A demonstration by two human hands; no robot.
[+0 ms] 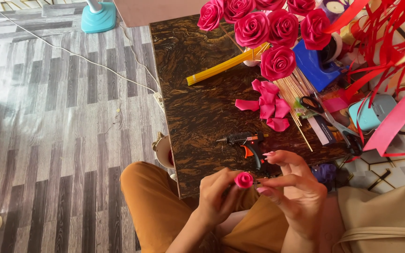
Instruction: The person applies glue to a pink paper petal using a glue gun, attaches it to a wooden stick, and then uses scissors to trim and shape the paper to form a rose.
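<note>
Table [198,112] edge is met just beyond a small pink rosebud [243,179], pinched by left hand [216,197]; right hand [291,187] fingers are spread beside it, touching. Stem hidden.

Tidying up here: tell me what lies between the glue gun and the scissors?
In the head view, thin wooden sticks cross between the glue gun and scissors.
</note>
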